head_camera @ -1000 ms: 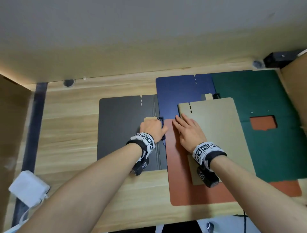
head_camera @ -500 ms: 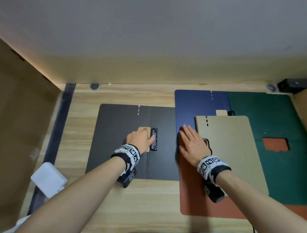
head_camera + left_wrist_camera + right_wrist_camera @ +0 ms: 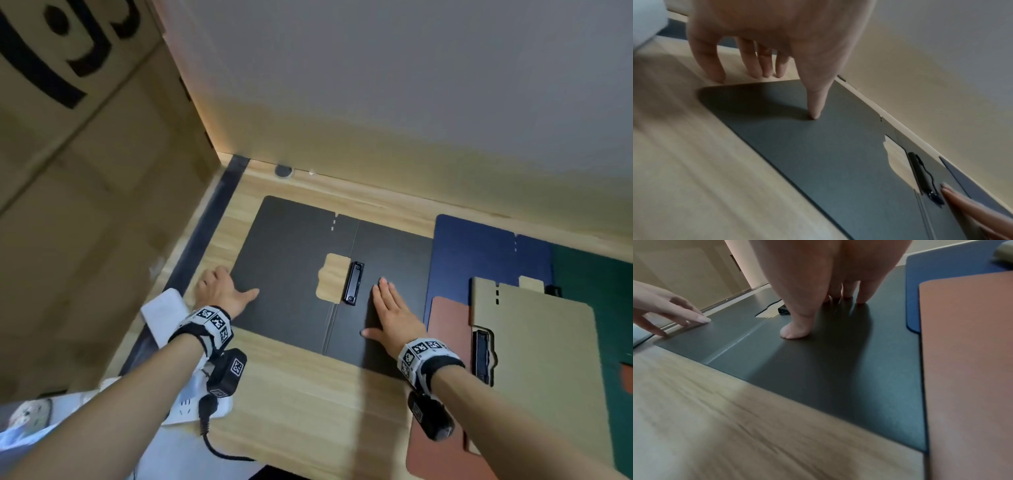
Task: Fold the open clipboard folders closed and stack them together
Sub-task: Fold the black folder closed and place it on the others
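Note:
A black clipboard folder point(image 3: 294, 274) lies open and flat on the wooden table, its clip point(image 3: 353, 282) beside the centre fold. My left hand point(image 3: 222, 291) is at the folder's left edge: the thumb point(image 3: 816, 105) presses on the black cover and the fingers point(image 3: 760, 65) touch the table just beyond the edge. My right hand point(image 3: 394, 315) lies flat on the folder's right half point(image 3: 818, 361), fingers straight. To the right lie a blue folder point(image 3: 479, 253), a closed tan folder point(image 3: 534, 342) on a red-brown one point(image 3: 445, 322), and a green one point(image 3: 599, 274).
A large cardboard box point(image 3: 85, 171) stands close on the left. A white power strip point(image 3: 164, 315) and a black cable point(image 3: 212, 442) lie by the table's left front edge. The wall point(image 3: 411, 102) runs along the back. Bare wood point(image 3: 308, 394) shows in front of the black folder.
The view has swung left. My left hand moved from the black folder's middle to its left edge. My right hand left the tan and red-brown folders and now lies on the black folder's right half.

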{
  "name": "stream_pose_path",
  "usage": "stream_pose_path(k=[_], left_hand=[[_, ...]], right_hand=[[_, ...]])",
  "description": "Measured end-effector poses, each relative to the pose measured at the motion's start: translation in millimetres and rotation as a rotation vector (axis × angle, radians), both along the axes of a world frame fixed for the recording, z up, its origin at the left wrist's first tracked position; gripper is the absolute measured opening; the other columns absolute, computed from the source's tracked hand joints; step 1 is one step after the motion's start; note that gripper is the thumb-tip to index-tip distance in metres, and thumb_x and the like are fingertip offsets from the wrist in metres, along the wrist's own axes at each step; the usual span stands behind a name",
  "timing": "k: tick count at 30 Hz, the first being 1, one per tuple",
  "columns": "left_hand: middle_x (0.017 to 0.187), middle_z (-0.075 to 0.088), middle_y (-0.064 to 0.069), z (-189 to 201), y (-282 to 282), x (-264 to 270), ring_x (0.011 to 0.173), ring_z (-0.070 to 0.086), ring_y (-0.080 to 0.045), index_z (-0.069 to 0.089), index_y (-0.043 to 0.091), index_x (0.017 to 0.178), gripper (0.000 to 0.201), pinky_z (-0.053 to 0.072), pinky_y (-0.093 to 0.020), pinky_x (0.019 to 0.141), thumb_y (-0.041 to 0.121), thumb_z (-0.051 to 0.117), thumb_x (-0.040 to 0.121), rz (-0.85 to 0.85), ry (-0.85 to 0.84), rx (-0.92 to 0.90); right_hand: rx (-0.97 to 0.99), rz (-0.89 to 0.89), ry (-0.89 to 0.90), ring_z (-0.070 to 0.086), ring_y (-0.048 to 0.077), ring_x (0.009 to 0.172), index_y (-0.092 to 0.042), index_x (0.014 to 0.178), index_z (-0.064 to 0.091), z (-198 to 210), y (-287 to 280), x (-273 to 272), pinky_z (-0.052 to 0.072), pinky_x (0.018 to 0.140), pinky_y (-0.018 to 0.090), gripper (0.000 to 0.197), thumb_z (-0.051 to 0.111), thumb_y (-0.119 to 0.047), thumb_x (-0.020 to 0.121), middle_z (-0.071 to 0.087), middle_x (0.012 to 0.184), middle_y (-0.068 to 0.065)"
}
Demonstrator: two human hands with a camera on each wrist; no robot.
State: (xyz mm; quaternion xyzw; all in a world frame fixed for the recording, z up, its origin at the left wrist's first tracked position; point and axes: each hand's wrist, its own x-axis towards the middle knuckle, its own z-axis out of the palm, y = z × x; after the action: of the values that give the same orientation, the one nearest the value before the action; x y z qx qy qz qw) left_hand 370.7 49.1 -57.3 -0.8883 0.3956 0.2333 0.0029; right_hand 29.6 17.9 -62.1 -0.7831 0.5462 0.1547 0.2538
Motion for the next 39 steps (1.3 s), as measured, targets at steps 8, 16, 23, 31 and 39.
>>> stream_pose_path(k=[8,16,23,31,39], left_hand=[[0.105,0.074,-0.006,1.5,-4.5,35.3,0.094,0.069,-0.029,0.071,0.016,0.101,0.072,0.058,-0.043,0.085,0.061,0.075,0.044,0.312,0.378,-0.105],[0.097,0.058,-0.001,65.2,1.4,37.6,0.101,0.061,-0.029,0.051,0.017,0.107,0.03,0.05,-0.037,0.083,0.006,0.069,0.085,0.46,0.534,-0.496],[0.1,0.062,-0.008,130.1,1.0,11.8,0.088,0.061,-0.023,0.056,0.021,0.093,0.022,0.051,-0.039,0.085,0.01,0.072,0.082,0.178,0.569,-0.515],[0.083,0.067,0.001,181.0,-16.3,-91.1,0.073,0.063,-0.011,0.064,0.017,0.093,0.015,0.046,-0.026,0.067,0.03,0.057,0.092,-0.231,0.687,-0.412],[0.086,0.072,-0.002,140.1,-47.6,-144.5,0.073,0.065,-0.016,0.067,0.015,0.093,0.018,0.051,-0.033,0.064,0.027,0.053,0.092,-0.273,0.671,-0.231]], right_hand=[[0.01,0.013,0.05,-0.013,0.019,0.15,-0.017,0.154,-0.008,2.5,-5.2,11.6,0.015,0.12,0.039,0.101,0.06,-0.05,0.086,-0.02,0.162,0.001],[-0.023,0.064,0.029,-0.01,0.019,0.151,-0.016,0.154,-0.007,4.0,-20.7,51.1,0.015,0.12,0.037,0.099,0.057,-0.052,0.088,-0.017,0.163,0.002],[0.086,0.043,-0.109,0.011,0.019,0.151,-0.02,0.154,0.013,21.9,-40.4,57.1,0.024,0.118,0.04,0.081,0.055,-0.049,0.091,0.001,0.165,-0.003],[0.103,-0.238,-0.376,0.053,0.024,0.128,-0.013,0.139,0.048,54.0,-40.2,-17.6,0.042,0.108,0.041,0.055,0.048,-0.046,0.095,0.055,0.139,0.005],[0.239,-0.639,-0.693,0.071,0.021,0.085,-0.011,0.106,0.069,76.9,-33.7,-64.1,0.051,0.089,0.039,0.058,0.03,-0.054,0.098,0.076,0.091,0.007]])
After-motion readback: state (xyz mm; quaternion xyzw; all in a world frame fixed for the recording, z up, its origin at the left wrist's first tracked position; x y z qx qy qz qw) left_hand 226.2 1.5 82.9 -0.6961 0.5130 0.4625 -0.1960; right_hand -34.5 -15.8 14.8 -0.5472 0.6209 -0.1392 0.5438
